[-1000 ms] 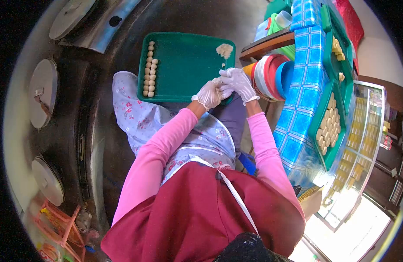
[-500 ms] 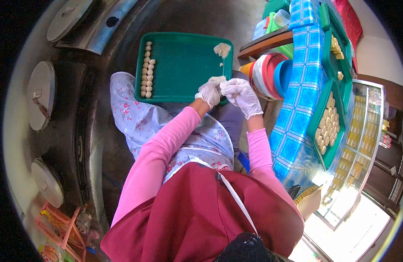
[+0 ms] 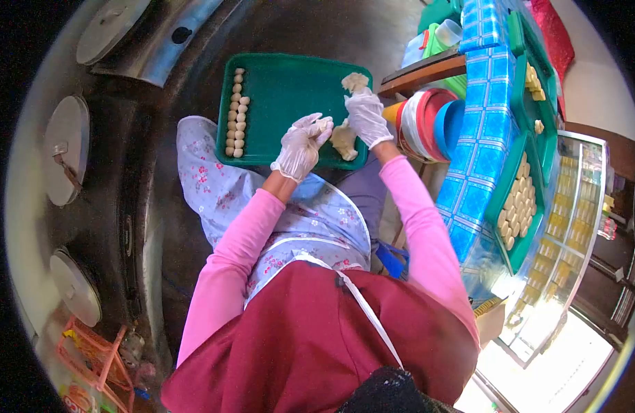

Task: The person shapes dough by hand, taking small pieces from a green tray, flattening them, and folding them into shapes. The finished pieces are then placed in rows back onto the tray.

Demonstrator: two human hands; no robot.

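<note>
A green tray (image 3: 290, 103) lies in front of me, with two columns of small dough balls (image 3: 240, 117) along its left side. My left hand (image 3: 300, 146), in a clear glove, is curled around a small piece of dough (image 3: 323, 125) at its fingertips, over the tray's near edge. At the tray's right side my gloved right hand (image 3: 367, 117) reaches to a lump of dough (image 3: 355, 82) in the far corner; its fingertips are partly hidden there. A larger dough piece (image 3: 344, 141) lies between the hands at the near right corner.
To the right stand red and blue tubs (image 3: 449, 124) beside a table with a blue checked cloth (image 3: 477, 138). On it, a green tray (image 3: 513, 237) holds several pale dough pieces. Round metal lids (image 3: 68, 141) are at the left.
My hands have moved apart: the left went left with a small dough piece, the right went up to the far corner dough. The larger dough piece now shows at the near right corner.
</note>
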